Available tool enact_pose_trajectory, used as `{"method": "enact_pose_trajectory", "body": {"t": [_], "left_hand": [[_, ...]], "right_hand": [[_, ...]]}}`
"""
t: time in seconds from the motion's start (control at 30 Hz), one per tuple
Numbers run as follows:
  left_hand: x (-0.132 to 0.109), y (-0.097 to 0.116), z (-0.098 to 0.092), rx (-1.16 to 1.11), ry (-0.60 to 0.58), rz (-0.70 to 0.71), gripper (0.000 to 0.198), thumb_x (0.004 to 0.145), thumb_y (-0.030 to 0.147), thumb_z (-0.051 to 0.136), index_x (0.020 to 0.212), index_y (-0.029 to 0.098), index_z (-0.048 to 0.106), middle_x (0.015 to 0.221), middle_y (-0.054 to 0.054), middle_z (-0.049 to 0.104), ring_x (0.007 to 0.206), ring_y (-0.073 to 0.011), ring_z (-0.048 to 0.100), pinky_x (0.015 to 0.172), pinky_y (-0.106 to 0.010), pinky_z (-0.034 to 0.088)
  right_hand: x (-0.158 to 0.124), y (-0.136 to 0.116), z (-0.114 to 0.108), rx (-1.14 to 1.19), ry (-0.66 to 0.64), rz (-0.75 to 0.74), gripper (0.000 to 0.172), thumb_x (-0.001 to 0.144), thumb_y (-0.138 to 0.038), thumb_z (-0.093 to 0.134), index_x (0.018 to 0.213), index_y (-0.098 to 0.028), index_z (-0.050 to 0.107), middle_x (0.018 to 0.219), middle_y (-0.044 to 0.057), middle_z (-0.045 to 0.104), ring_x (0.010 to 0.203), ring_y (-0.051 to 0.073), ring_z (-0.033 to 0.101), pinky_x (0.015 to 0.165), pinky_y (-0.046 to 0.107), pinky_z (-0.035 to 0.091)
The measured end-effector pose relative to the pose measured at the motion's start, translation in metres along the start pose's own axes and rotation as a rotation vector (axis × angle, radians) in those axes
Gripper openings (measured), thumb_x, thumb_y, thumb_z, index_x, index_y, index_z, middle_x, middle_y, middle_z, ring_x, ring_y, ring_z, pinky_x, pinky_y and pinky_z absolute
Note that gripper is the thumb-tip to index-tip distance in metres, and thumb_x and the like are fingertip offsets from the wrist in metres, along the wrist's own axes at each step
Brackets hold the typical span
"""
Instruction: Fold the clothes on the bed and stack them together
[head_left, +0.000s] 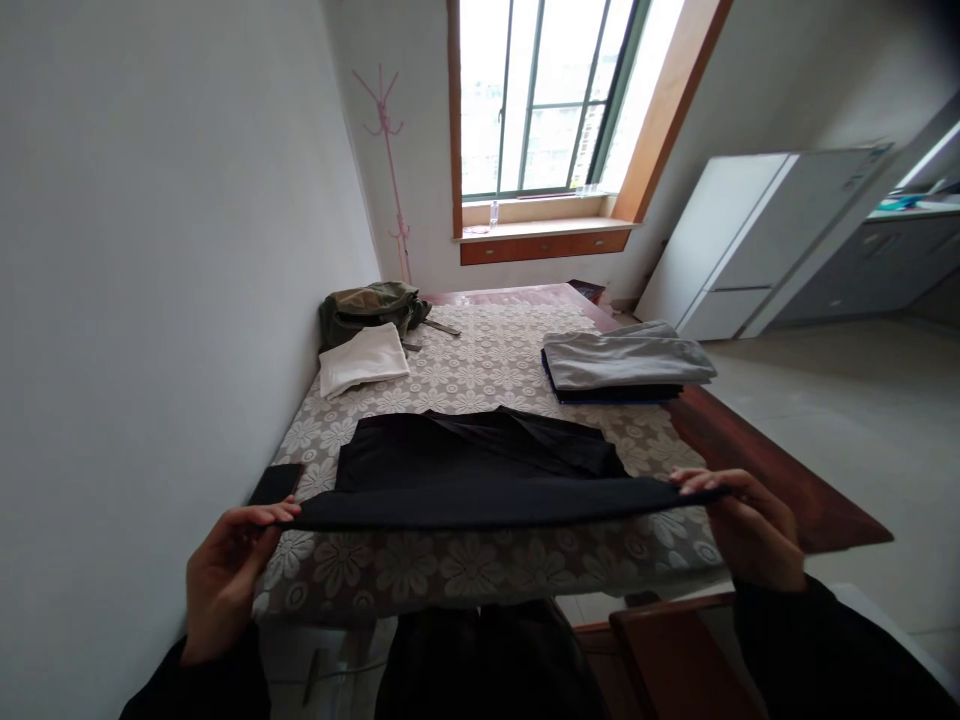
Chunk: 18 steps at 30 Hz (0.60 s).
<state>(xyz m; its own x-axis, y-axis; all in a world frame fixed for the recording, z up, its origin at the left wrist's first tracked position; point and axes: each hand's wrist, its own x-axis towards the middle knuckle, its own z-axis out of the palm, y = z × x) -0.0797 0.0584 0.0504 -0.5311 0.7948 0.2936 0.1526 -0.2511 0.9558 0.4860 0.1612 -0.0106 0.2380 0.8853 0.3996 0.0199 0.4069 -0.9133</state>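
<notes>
A bare white wall fills the left of the frame. At top centre, a bright window with a wooden sill lets in daylight, with a pink coat stand beside it. A white cabinet stands at upper right on the pale floor.

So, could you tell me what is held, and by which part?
The black garment: left hand and right hand pinch its near edge's ends.

The one head-worn camera looked forward and down from the near end of the table. It sat close over the left hand, the right hand and the black cloth between them, and faced the far window, with wall left and floor right.
</notes>
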Motion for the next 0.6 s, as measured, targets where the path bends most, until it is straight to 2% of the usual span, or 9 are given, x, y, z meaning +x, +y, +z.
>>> {"method": "enact_pose_trajectory", "body": {"t": [0.07, 0.17, 0.23, 0.3, 0.4, 0.5, 0.6], "left_hand": [[-0.017, -0.002, -0.008, 0.039, 0.0, -0.041, 0.032, 0.067, 0.047, 0.091, 0.079, 0.027, 0.069, 0.08, 0.0, 0.073, 0.089, -0.0236, 0.072, 0.109, -0.038, 0.054], [-0.031, -0.008, -0.021, 0.154, -0.057, -0.108, 0.033, 0.068, 0.053, 0.088, 0.079, 0.026, 0.072, 0.077, -0.004, 0.073, 0.087, -0.0257, 0.072, 0.101, -0.036, 0.057], [-0.029, -0.012, -0.028, 0.227, -0.139, -0.137, 0.036, 0.073, 0.059, 0.082, 0.081, 0.025, 0.073, 0.07, -0.004, 0.071, 0.08, -0.026, 0.071, 0.091, -0.037, 0.061], [-0.018, -0.014, -0.032, 0.317, -0.236, -0.167, 0.042, 0.077, 0.065, 0.077, 0.083, 0.023, 0.073, 0.065, -0.003, 0.069, 0.071, -0.0249, 0.07, 0.079, -0.035, 0.062], [0.008, -0.018, -0.025, 0.498, -0.338, -0.174, 0.049, 0.078, 0.07, 0.072, 0.088, 0.022, 0.073, 0.073, -0.004, 0.075, 0.075, -0.0251, 0.073, 0.078, -0.034, 0.061], [0.035, -0.029, -0.008, 0.61, -0.449, -0.146, 0.052, 0.079, 0.072, 0.067, 0.095, 0.023, 0.075, 0.095, -0.007, 0.08, 0.091, -0.0281, 0.075, 0.09, -0.038, 0.06], [0.06, -0.051, 0.008, 0.7, -0.561, -0.077, 0.051, 0.082, 0.067, 0.062, 0.105, 0.024, 0.076, 0.119, -0.01, 0.078, 0.113, -0.0317, 0.072, 0.103, -0.044, 0.055]], "right_hand": [[-0.011, -0.002, -0.012, -0.072, -0.137, 0.046, 0.023, 0.078, -0.051, 0.075, 0.075, -0.029, 0.074, 0.07, 0.008, 0.069, 0.089, 0.036, 0.07, 0.105, 0.06, 0.05], [-0.021, -0.007, -0.025, -0.258, -0.386, 0.18, 0.036, 0.081, -0.06, 0.071, 0.074, -0.025, 0.075, 0.077, 0.011, 0.072, 0.092, 0.036, 0.069, 0.099, 0.054, 0.054], [-0.022, -0.01, -0.026, -0.39, -0.507, 0.244, 0.042, 0.086, -0.063, 0.066, 0.078, -0.023, 0.075, 0.076, 0.01, 0.072, 0.085, 0.032, 0.069, 0.087, 0.046, 0.058], [-0.019, -0.013, -0.022, -0.498, -0.569, 0.253, 0.044, 0.091, -0.064, 0.061, 0.083, -0.023, 0.075, 0.072, 0.007, 0.071, 0.075, 0.027, 0.067, 0.078, 0.039, 0.058], [-0.007, -0.01, -0.008, -0.647, -0.586, 0.187, 0.041, 0.093, -0.062, 0.061, 0.093, -0.024, 0.075, 0.085, 0.007, 0.076, 0.085, 0.027, 0.07, 0.082, 0.037, 0.058], [0.007, 0.003, 0.009, -0.768, -0.617, 0.017, 0.035, 0.094, -0.055, 0.062, 0.108, -0.026, 0.074, 0.112, 0.01, 0.077, 0.104, 0.029, 0.071, 0.094, 0.041, 0.058], [0.019, 0.019, 0.021, -0.875, -0.655, -0.168, 0.03, 0.095, -0.04, 0.058, 0.119, -0.027, 0.07, 0.134, 0.011, 0.069, 0.123, 0.031, 0.066, 0.108, 0.049, 0.053]]}}
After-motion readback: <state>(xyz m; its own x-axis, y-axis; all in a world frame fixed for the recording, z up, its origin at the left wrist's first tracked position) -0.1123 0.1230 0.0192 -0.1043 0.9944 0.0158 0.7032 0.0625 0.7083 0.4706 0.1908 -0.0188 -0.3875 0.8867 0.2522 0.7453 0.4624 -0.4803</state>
